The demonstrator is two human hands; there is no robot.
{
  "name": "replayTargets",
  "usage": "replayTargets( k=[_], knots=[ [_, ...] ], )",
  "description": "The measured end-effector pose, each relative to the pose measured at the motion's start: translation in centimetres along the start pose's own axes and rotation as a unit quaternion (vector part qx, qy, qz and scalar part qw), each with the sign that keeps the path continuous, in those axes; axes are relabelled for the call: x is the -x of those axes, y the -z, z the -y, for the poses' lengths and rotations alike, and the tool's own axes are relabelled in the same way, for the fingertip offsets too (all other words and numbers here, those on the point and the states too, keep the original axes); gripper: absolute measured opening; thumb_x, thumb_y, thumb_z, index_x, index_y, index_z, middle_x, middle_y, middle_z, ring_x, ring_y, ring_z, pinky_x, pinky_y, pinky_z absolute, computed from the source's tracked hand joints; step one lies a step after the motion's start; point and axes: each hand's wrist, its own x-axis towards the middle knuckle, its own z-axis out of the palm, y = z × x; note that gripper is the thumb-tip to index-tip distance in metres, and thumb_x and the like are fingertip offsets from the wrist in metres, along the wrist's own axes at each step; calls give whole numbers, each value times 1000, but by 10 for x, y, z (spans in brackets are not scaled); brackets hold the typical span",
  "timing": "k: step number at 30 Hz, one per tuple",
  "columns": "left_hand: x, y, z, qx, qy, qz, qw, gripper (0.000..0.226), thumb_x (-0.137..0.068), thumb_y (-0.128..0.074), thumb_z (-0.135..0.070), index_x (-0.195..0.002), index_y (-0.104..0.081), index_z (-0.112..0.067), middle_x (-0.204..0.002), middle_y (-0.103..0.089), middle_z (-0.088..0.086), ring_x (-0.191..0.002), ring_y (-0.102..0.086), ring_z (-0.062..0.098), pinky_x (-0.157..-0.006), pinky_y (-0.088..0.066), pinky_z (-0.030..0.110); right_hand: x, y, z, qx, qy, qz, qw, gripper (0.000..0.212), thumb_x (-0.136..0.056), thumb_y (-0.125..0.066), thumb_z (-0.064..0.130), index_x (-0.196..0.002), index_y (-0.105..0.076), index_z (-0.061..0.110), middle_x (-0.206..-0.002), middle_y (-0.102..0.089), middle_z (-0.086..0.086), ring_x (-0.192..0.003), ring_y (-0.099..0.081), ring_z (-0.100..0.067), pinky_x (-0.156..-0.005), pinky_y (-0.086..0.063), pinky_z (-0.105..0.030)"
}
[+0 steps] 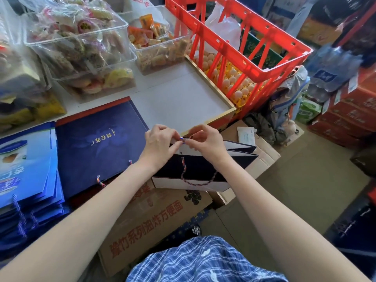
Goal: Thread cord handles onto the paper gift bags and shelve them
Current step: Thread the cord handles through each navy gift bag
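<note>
Left hand (160, 142) and right hand (205, 141) meet at the top edge of a dark navy paper gift bag with white inner lining (203, 169), held open in the air just off the tabletop's front edge, above a brown cardboard box with red print (154, 222). Both hands pinch the end of a twisted red-white-blue cord (183, 139) at the bag's rim, fingertips touching. Another twisted cord handle (195, 183) already hangs in a loop on the bag's near side. On the white tabletop (183, 98), left of the hands, a flat navy gift bag with gold lettering (97, 143) lies on top of a stack; a pile of lighter blue paper bags (30, 180) sits further left. Clear plastic snack bins (81, 53) behind. Red plastic crate (240, 41) stacked over eggs on the right.
</note>
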Motion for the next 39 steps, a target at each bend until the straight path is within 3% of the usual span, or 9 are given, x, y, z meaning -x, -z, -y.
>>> replayTargets(
  k=[3, 5, 11, 17, 21, 26, 30, 34, 39],
  knots=[
    [2, -4, 6, 21, -43, -27, 998, 16, -87, -63, -21, -95, -66, -7, -97, -63, 4, -107, -44, 25, -87, -28, 29, -2, -4, 2, -34, 0, -25, 999, 27, -77, -75, 11, -94, -54, 8, -80, -69, -10, -65, -66, -19, -66, -56, -28],
    [2, -3, 8, 41, -50, -15, 998, 16, -87, -63, -20, -95, -65, -6, -98, -62, 6, -104, -44, 24, -87, -34, 28, -4, -6, 4, -10, 12, -30, 999, 20, -78, -74, 13, -92, -62, 6, -82, -69, -9, -67, -67, -18, -67, -57, -26],
    [-1, -2, 11, 64, -36, -2, 997, 14, -88, -62, -19, -97, -65, -8, -99, -58, 5, -97, -42, 17, -83, -32, 24, -9, -7, 4, 94, 70, 21, 993, 10, -85, -65, 6, -91, -73, 7, -80, -69, 0, -66, -58, 2, -70, -49, -11],
    [-8, 3, 9, 109, -5, 12, 994, 9, -86, -64, -13, -94, -65, -10, -98, -64, 2, -95, -57, 16, -81, -39, 21, -10, -3, 2, 108, 82, 44, 990, 12, -87, -60, 2, -94, -70, 4, -79, -66, -1, -69, -60, -6, -75, -51, -19],
    [-12, 1, 10, 107, 25, 7, 994, 8, -84, -66, -18, -92, -65, -17, -97, -61, -2, -99, -45, 12, -79, -31, 19, -13, -1, 1, 110, 84, 49, 989, 12, -87, -59, 1, -94, -70, 3, -80, -66, -3, -68, -59, -5, -75, -51, -21],
    [-15, 4, 9, 65, 11, 28, 997, 13, -86, -65, -21, -94, -71, -13, -105, -59, -1, -112, -38, 20, -79, -20, 12, -14, 2, 0, 108, 80, 55, 989, 12, -87, -61, 2, -92, -71, 5, -82, -67, -4, -71, -62, -9, -77, -53, -22],
    [-18, 5, 11, 83, 13, 72, 994, 15, -87, -63, -21, -95, -72, -12, -104, -53, -9, -117, -33, 19, -87, -19, 14, -10, -3, 2, 105, 76, 16, 991, 9, -85, -67, 8, -92, -71, 6, -82, -70, -4, -71, -63, -10, -75, -54, -24],
    [-20, 4, 9, 90, 53, 62, 993, 19, -88, -62, -23, -97, -71, -9, -111, -58, -3, -119, -34, 19, -87, -21, 16, -3, -8, 2, 174, 82, -40, 980, 20, -85, -68, 16, -101, -70, 6, -91, -71, -5, -79, -64, -14, -77, -53, -25],
    [-23, 4, 9, 112, 78, 65, 988, 18, -85, -65, -25, -91, -72, -10, -102, -57, -4, -119, -41, 23, -93, -30, 24, -1, -12, 4, 149, 72, -3, 986, 30, -84, -69, 14, -113, -66, 5, -103, -71, -10, -91, -67, -17, -88, -54, -30]
  ],
)
